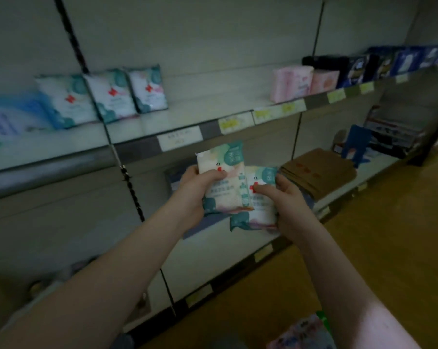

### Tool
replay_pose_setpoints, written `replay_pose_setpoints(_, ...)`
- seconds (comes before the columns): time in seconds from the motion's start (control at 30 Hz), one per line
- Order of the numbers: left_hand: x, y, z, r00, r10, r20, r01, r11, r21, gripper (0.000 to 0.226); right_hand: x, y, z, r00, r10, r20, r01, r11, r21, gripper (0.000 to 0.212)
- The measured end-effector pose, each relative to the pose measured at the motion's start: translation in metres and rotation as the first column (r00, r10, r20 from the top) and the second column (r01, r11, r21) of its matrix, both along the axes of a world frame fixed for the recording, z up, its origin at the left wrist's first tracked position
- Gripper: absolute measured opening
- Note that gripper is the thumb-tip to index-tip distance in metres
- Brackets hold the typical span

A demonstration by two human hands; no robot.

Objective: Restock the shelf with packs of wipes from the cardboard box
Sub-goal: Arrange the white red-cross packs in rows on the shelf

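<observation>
While the left hand point(195, 190) grips one pack point(223, 177) of wipes with its thumb curled over the front, the right hand point(291, 205) holds a second pack point(259, 205), thumb pressed on its face and fingers wrapped behind. Both packs are upright in the air in front of the shelving, the first overlapping the second's left edge, below the upper shelf point(61, 170) and above the lower shelf point(238, 243).

On the upper shelf three matching packs point(112, 95) stand in a row leaning against the grey back panel point(187, 34), with bluish packs point(16, 117) to their left, blurred. Bare shelf lies to their right, then pink packs point(291, 83), then dark blue packs point(389, 62) further along. Price labels point(180, 141), white and yellow, line the shelf's front rail.

On the lower shelf, flattened brown cardboard point(318, 172) lies just right of the hands, with a blue stand point(356, 144) behind it. A wood-coloured floor point(389, 235) runs along the shelving on the right. The light is dim and the edges of the view are blurred.
</observation>
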State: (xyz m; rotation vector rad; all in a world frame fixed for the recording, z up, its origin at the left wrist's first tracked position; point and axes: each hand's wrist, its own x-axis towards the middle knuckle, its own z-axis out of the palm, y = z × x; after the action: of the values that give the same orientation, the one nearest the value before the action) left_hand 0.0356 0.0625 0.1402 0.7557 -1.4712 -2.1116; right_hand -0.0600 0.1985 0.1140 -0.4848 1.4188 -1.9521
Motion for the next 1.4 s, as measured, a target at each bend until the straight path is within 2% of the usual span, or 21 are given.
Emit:
replay_pose_setpoints(0.2,0.021,-0.043,0.057,0.993,0.082,-0.091,-0.091,0.991,-0.099,0.046,0.009,-0.06,0.052,0.998,0.037,-0.052,-0.042,0.993,-0.107,0.025)
replay_pose_setpoints(0.4,0.047,-0.098,0.104,0.971,0.189,-0.147,-0.221,0.941,-0.254,0.048,0.016,-0.121,0.097,0.985,0.054,-0.162,-0.085,0.978,-0.19,0.03)
replay_pose_setpoints(0.57,0.072,-0.159,0.137,0.936,0.306,-0.175,-0.351,0.856,-0.381,0.04,0.009,-0.175,0.131,0.972,0.006,-0.234,-0.067,0.966,-0.251,0.028)
replay_pose_setpoints(0.67,0.088,-0.196,0.15,0.894,0.408,-0.185,-0.446,0.763,-0.468,0.033,-0.004,-0.208,0.146,0.959,-0.033,-0.281,-0.046,0.962,-0.269,0.029)
replay_pose_setpoints(0.77,0.101,-0.228,0.155,0.869,0.47,-0.155,-0.47,0.686,-0.554,0.032,-0.021,-0.246,0.153,0.949,-0.039,-0.313,-0.035,0.972,-0.23,0.035)
replay_pose_setpoints(0.9,0.104,-0.266,0.149,0.85,0.513,-0.119,-0.465,0.626,-0.626,0.036,-0.039,-0.293,0.153,0.919,-0.013,-0.393,-0.024,0.996,-0.09,0.039)
replay_pose_setpoints(1.03,0.095,-0.292,0.141,0.811,0.575,-0.111,-0.455,0.499,-0.738,0.052,-0.048,-0.329,0.151,0.882,0.011,-0.471,-0.022,1.0,-0.018,0.038)
replay_pose_setpoints(1.13,0.09,-0.306,0.135,0.778,0.623,-0.081,-0.378,0.362,-0.852,0.059,-0.052,-0.346,0.152,0.858,0.014,-0.513,0.01,0.999,0.044,0.041)
replay_pose_setpoints(1.3,0.086,-0.326,0.122,0.764,0.643,-0.039,-0.269,0.264,-0.926,0.054,-0.06,-0.365,0.147,0.855,0.077,-0.514,-0.008,0.991,0.136,0.038)
replay_pose_setpoints(1.33,0.084,-0.329,0.12,0.757,0.652,-0.036,-0.258,0.249,-0.934,0.053,-0.062,-0.369,0.144,0.847,0.068,-0.527,0.012,0.989,0.148,0.036)
replay_pose_setpoints(1.4,0.081,-0.332,0.117,0.732,0.68,-0.038,-0.238,0.203,-0.95,0.05,-0.065,-0.376,0.139,0.763,0.01,-0.646,0.148,0.971,0.189,0.042)
